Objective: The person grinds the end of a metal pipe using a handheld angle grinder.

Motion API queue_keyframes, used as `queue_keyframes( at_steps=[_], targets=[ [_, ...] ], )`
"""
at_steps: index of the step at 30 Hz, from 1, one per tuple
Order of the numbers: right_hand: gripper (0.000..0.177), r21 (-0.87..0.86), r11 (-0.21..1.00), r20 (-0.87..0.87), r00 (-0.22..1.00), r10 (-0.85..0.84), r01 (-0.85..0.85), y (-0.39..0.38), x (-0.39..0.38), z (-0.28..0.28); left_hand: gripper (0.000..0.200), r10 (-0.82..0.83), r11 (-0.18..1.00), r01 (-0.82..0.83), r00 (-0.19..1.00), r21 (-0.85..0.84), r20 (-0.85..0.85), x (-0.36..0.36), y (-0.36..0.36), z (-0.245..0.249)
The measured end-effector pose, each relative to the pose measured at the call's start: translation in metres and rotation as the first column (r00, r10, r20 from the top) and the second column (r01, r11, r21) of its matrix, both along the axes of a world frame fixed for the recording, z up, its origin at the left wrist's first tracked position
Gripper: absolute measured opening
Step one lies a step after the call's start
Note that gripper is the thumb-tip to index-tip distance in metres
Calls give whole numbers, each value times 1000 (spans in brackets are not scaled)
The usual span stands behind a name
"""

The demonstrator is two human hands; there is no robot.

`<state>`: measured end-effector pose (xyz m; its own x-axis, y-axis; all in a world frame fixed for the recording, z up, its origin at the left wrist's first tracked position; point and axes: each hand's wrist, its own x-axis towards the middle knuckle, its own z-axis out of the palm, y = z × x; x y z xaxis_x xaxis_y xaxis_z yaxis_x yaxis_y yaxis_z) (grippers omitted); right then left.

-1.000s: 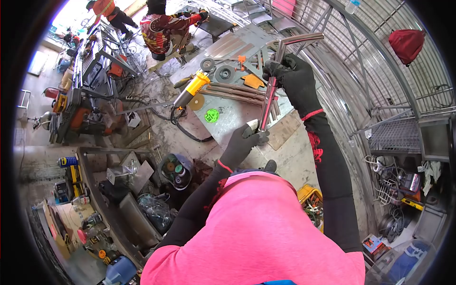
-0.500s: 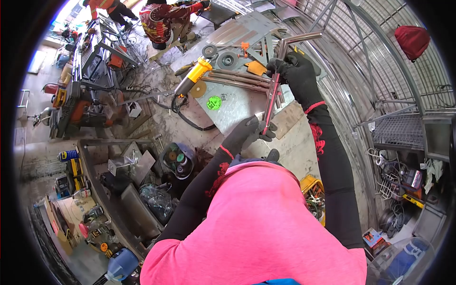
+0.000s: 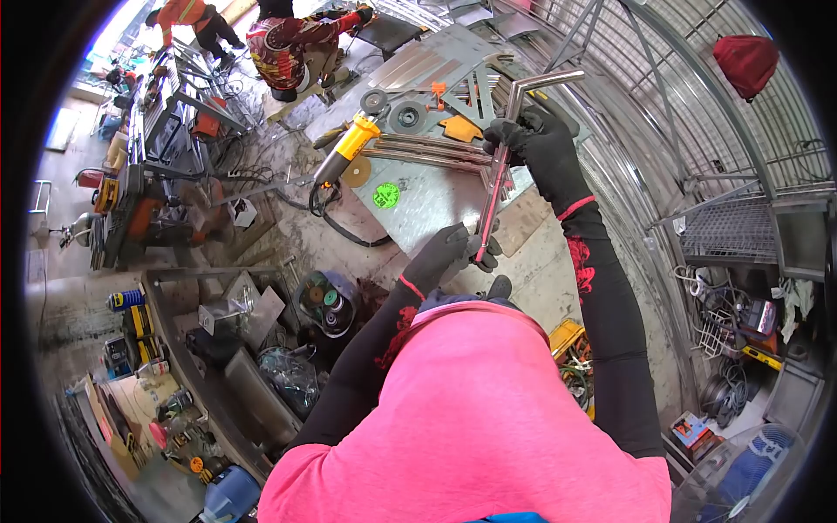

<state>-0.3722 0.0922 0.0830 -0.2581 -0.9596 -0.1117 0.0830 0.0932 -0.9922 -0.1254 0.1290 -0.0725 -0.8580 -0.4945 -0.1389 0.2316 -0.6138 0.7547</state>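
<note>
A shiny bent metal tube [image 3: 494, 196] with an angled upper end is held over the metal-topped table [image 3: 427, 213]. My right hand [image 3: 542, 150], in a black glove, is closed round it just below the bend. At the lower end, my left hand [image 3: 446, 254], also gloved in black, has its fingers wrapped about the tube. Beyond the tube, several straight metal tubes [image 3: 427, 150] lie on the table. A yellow angle grinder [image 3: 350, 146] rests to their left, beside a tan disc [image 3: 357, 172] and a round green sticker [image 3: 386, 195].
A grey triangular bracket [image 3: 475, 98] and dark discs [image 3: 407, 117] lie farther back on the table. A bucket [image 3: 328, 302] of discs and a cluttered metal-framed bench [image 3: 179, 349] stand at left. A yellow crate [image 3: 567, 338] is by my body. Two people work at the far left.
Both hands and the bent tube have come slightly lower in view, still gripped at the same places. The whole view has shifted a little.
</note>
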Motion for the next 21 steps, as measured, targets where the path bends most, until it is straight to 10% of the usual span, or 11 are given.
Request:
queue_keyframes(
  at_steps=[21],
  targets=[
    [26, -8, 1000, 7, 1000, 17, -17, 2, 5, 10, 76, -29, 998, 33, 997, 56, -65, 6, -6, -4]
  ],
)
